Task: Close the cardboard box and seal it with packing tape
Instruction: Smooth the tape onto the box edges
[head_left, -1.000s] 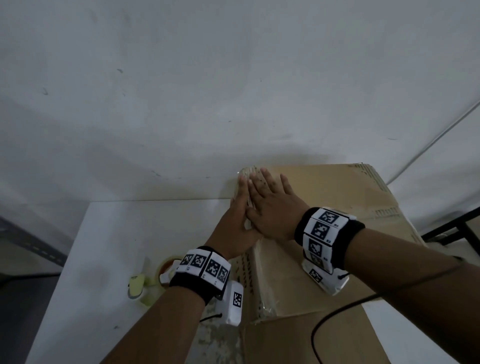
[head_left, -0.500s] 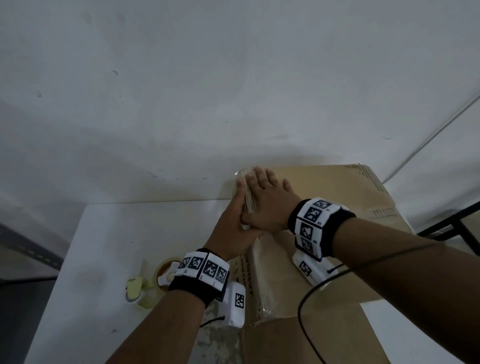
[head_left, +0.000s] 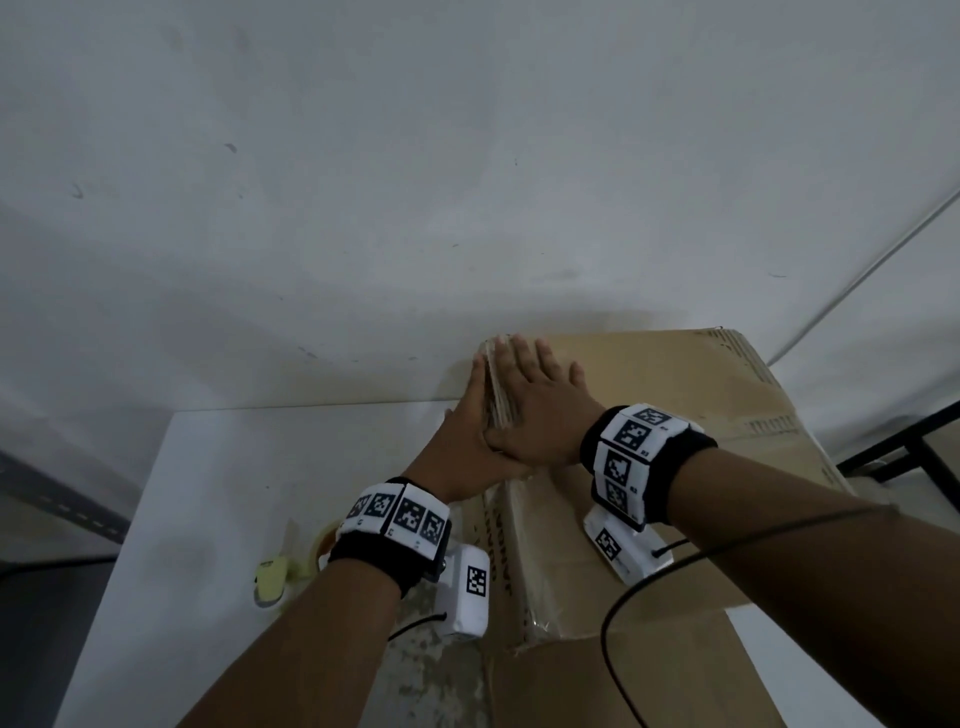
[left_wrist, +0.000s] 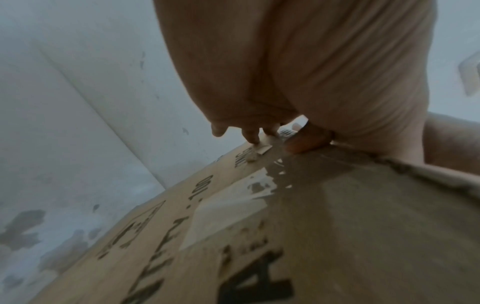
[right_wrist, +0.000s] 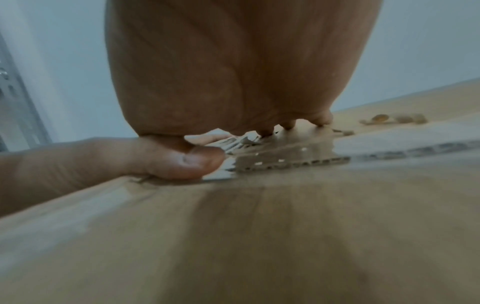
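A brown cardboard box (head_left: 691, 415) stands closed on the white table, its far end at the wall. Clear packing tape (head_left: 501, 405) runs along the box's top left edge and bunches near the far corner. My right hand (head_left: 530, 400) lies flat on the box top with straight fingers, pressing the tape. My left hand (head_left: 467, 426) presses flat against the box's left side, fingers straight, thumb meeting the right hand. In the right wrist view the tape (right_wrist: 259, 158) shines under the fingers (right_wrist: 265, 131). In the left wrist view the fingers (left_wrist: 252, 135) touch the printed side (left_wrist: 182, 226).
A tape roll in a pale yellow dispenser (head_left: 291, 566) lies on the white table (head_left: 218, 493), left of my left wrist. A white wall (head_left: 467, 182) rises right behind the box. A dark frame (head_left: 904, 447) stands at the right, and a black cable (head_left: 618, 639) hangs from my right wrist.
Both hands have slid along the box's top left edge towards the far corner, staying flat on the tape. The box has not moved.
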